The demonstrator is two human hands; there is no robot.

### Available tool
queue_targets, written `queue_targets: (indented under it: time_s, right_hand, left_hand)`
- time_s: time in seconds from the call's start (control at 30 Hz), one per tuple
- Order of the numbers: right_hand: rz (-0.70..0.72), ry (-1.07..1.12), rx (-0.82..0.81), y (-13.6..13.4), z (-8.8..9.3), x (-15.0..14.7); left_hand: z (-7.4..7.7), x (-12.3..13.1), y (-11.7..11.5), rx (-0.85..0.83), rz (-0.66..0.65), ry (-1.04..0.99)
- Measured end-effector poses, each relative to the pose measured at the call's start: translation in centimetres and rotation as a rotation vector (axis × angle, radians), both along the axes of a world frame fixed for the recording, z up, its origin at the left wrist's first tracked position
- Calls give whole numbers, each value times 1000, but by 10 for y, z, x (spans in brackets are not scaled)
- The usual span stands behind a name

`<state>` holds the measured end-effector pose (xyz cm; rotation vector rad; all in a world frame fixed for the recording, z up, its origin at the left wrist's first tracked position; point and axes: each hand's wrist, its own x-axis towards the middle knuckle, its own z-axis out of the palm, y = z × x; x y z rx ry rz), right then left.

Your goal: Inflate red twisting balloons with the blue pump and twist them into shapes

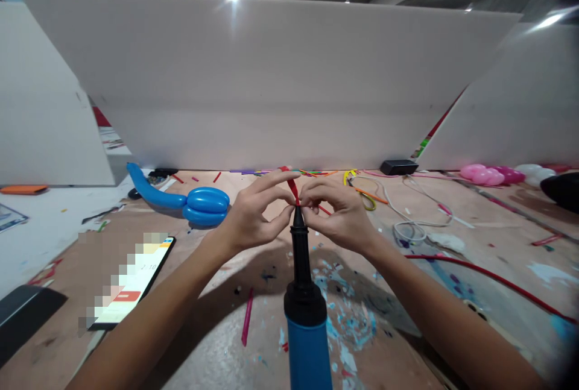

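Note:
A blue hand pump (307,342) with a black nozzle (300,239) stands upright in front of me. At the nozzle tip, my left hand (256,212) and my right hand (337,212) both pinch a thin uninflated red balloon (293,186). The balloon's free end sticks up between my fingertips. Both hands are closed in a pinch, thumbs and forefingers meeting over the tip.
A twisted blue balloon shape (190,202) lies at the left. A phone (131,284) with a lit screen rests near my left forearm. Loose balloons litter the wooden table (497,221); a pink one (246,316) lies near the pump. White cable (409,230), black box (398,167), pink balloons (484,174) at the right.

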<state>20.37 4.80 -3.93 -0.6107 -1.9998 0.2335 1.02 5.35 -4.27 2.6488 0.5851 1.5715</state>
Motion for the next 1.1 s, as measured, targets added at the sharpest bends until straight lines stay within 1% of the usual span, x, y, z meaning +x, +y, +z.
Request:
queue_targets:
  time_s: [0.13,0.27,0.4,0.53,0.77,0.87,1.1]
  right_hand:
    - [17,16,-25,3,-3,-1]
    - [49,35,-66,5,-6,-2]
    - [24,30,-101,5,-6,-2]
    - [37,15,-172,5,-5,-1]
    - [116,-31,-262,3,0,3]
    - [133,-75,-264,1,3,5]
    - [129,-165,-174,-4,12,9]
  left_hand:
    - [3,-2,1,-11,16,64]
    - [3,-2,4,16,27,110]
    - [2,-3,5,1,46,158]
    - [4,-3,3,-40,23,178]
    - [10,-4,-3,-84,-8,218]
    - [13,-5,-6,-92,-17,240]
    - [19,-7,-15,-81,-7,287]
